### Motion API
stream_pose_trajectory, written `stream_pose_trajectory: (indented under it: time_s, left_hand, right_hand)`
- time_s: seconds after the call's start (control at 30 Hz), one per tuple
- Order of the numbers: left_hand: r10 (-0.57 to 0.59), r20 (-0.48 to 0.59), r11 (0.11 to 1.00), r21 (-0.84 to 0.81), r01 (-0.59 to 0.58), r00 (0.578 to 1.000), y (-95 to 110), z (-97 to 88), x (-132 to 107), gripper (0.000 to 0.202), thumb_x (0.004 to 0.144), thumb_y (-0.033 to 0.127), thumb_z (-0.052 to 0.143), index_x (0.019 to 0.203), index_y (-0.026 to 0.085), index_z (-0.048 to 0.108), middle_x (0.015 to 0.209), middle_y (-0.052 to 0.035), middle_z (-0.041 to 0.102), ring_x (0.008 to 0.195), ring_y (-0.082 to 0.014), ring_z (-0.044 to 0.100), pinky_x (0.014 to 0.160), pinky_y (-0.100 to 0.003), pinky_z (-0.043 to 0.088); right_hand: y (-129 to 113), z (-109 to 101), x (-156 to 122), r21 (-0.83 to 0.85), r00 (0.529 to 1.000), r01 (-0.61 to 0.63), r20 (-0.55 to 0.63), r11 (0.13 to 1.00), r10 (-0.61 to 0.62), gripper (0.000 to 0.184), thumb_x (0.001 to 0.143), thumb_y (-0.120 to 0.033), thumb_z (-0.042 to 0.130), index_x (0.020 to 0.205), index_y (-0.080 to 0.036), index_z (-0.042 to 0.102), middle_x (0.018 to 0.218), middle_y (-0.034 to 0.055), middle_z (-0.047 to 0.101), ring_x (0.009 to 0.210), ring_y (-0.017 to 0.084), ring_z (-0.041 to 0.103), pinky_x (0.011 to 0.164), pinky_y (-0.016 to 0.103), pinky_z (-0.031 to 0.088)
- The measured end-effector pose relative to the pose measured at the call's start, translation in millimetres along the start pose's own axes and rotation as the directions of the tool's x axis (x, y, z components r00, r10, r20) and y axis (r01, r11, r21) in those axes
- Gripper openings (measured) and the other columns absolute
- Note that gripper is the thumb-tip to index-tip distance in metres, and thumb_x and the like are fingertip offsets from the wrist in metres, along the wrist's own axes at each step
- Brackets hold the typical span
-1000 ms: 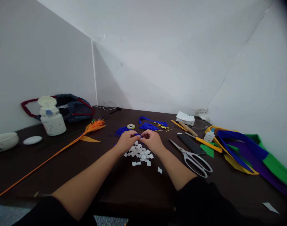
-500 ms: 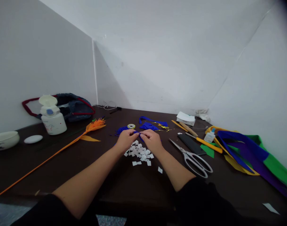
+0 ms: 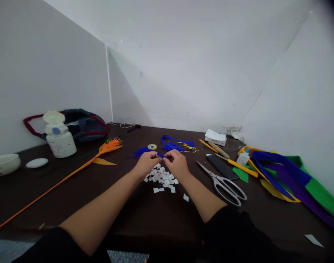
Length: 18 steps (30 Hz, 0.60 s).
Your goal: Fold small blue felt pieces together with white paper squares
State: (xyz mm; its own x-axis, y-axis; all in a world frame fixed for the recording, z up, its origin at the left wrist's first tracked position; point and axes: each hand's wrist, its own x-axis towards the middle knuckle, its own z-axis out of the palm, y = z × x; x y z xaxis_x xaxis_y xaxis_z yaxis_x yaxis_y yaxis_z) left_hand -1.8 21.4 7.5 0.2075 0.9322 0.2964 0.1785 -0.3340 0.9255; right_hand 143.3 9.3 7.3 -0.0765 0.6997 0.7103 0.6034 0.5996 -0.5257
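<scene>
My left hand (image 3: 145, 164) and my right hand (image 3: 178, 163) meet over the middle of the dark table (image 3: 73, 190). Both pinch a small blue paper piece (image 3: 160, 155) held between their fingertips. Just below them lies a heap of several small white paper squares (image 3: 162, 178). More blue paper scraps (image 3: 174, 145) and a small yellow tape roll (image 3: 152, 147) lie just beyond the hands.
Scissors (image 3: 224, 183), a black flat item (image 3: 221, 167), a yellow-handled tool (image 3: 239, 166), a glue bottle (image 3: 243, 158) and coloured paper sheets (image 3: 290, 179) are at the right. An orange paper flower on a long stem (image 3: 73, 170), a white jar (image 3: 59, 138), a bowl (image 3: 4, 164) and a bag (image 3: 79, 124) are at the left.
The hands stay together on the blue piece, with only slight finger movement. Nothing else on the table has moved.
</scene>
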Motion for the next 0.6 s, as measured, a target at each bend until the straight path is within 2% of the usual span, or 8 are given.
stream_pose_trajectory:
  time_s: [0.1, 0.27, 0.33, 0.4, 0.5, 0.6]
  left_hand:
    - [0.000, 0.024, 1.000, -0.018, 0.000, 1.000, 1, -0.5, 0, 0.011, 0.062, 0.023, 0.054, 0.065, 0.013, 0.058, 0.062, -0.0003, 0.054, 0.057, -0.0108, 0.047, 0.055, -0.023, 0.037]
    - [0.037, -0.054, 0.990, -0.133, -0.044, 0.998, 8, -1.5, -2, 0.019, 0.062, 0.021, 0.055, 0.079, 0.015, 0.057, 0.072, -0.0006, 0.055, 0.066, -0.0118, 0.051, 0.062, -0.023, 0.040]
    - [0.052, -0.011, 0.986, -0.157, -0.053, 0.999, 11, -1.7, -3, 0.028, 0.063, 0.024, 0.057, 0.090, 0.016, 0.055, 0.079, -0.0021, 0.056, 0.072, -0.0128, 0.052, 0.065, -0.025, 0.040]
    - [0.049, 0.055, 0.993, -0.109, -0.043, 0.997, 13, -1.8, -4, 0.035, 0.063, 0.028, 0.059, 0.094, 0.014, 0.055, 0.079, -0.0035, 0.057, 0.071, -0.0135, 0.052, 0.064, -0.025, 0.040]
    - [0.055, 0.099, 0.997, 0.039, -0.059, 0.994, 13, -2.1, -4, 0.028, 0.063, 0.034, 0.058, 0.081, 0.012, 0.058, 0.068, -0.0015, 0.056, 0.061, -0.0119, 0.049, 0.058, -0.024, 0.038]
    - [0.053, 0.084, 0.992, 0.108, -0.062, 0.995, 11, -3.5, -3, 0.023, 0.065, 0.036, 0.056, 0.067, 0.013, 0.058, 0.060, 0.0010, 0.052, 0.056, -0.0102, 0.045, 0.055, -0.023, 0.035]
  right_hand:
    - [1, 0, 0, 0.069, 0.998, -0.062, 0.011, 0.996, 0.061, 0.006, 0.064, -0.020, 0.054, 0.069, -0.019, 0.056, 0.070, -0.0003, 0.058, 0.068, 0.014, 0.053, 0.065, 0.025, 0.041]
    - [1, -4, 2, 0.124, 0.996, -0.089, 0.036, 0.988, 0.085, 0.005, 0.063, -0.021, 0.055, 0.067, -0.018, 0.054, 0.066, -0.0018, 0.057, 0.064, 0.012, 0.052, 0.062, 0.024, 0.040]
    - [1, -5, 2, 0.122, 0.997, -0.064, 0.038, 0.990, 0.060, 0.005, 0.063, -0.022, 0.055, 0.067, -0.018, 0.055, 0.067, -0.0015, 0.057, 0.064, 0.012, 0.051, 0.063, 0.024, 0.040]
    - [0, -6, 2, 0.108, 0.999, -0.025, 0.039, 0.994, 0.021, 0.004, 0.063, -0.020, 0.055, 0.066, -0.018, 0.056, 0.068, -0.0014, 0.058, 0.065, 0.012, 0.052, 0.063, 0.023, 0.039]
    - [0, -5, 2, 0.068, 0.998, 0.038, 0.049, 0.997, -0.042, 0.005, 0.063, -0.017, 0.055, 0.066, -0.019, 0.058, 0.068, -0.0013, 0.058, 0.066, 0.012, 0.052, 0.063, 0.023, 0.039]
    - [0, -4, 2, 0.061, 0.997, 0.054, 0.058, 0.997, -0.058, 0.006, 0.062, -0.017, 0.057, 0.067, -0.019, 0.060, 0.069, -0.0007, 0.059, 0.067, 0.012, 0.053, 0.064, 0.023, 0.039]
